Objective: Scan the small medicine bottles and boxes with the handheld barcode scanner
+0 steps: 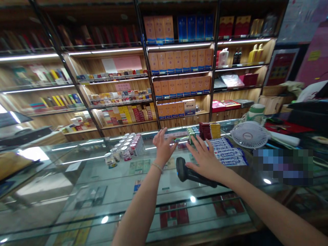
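The left hand (164, 147) is hovering, fingers spread, gripping nothing visible, over the glass counter (84, 181). The right hand (206, 162) is also spreading its fingers, near the green containers (192, 133) and above the barcode scanner (181, 169). Positioning is apparently proceeding; the next move is probably calling for fingertip alignment.

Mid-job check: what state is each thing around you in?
Left hand: open, slightly curled.
Right hand: open, spread.
Black scanner: lying on the glass counter, unlifted.
White fan: running or off, cannot tell.
Lidded jars: upright.
Blue-and-white packets: lying in overlapping rows.
Orange boxes: standing in rows.
Shelf lights: lit.
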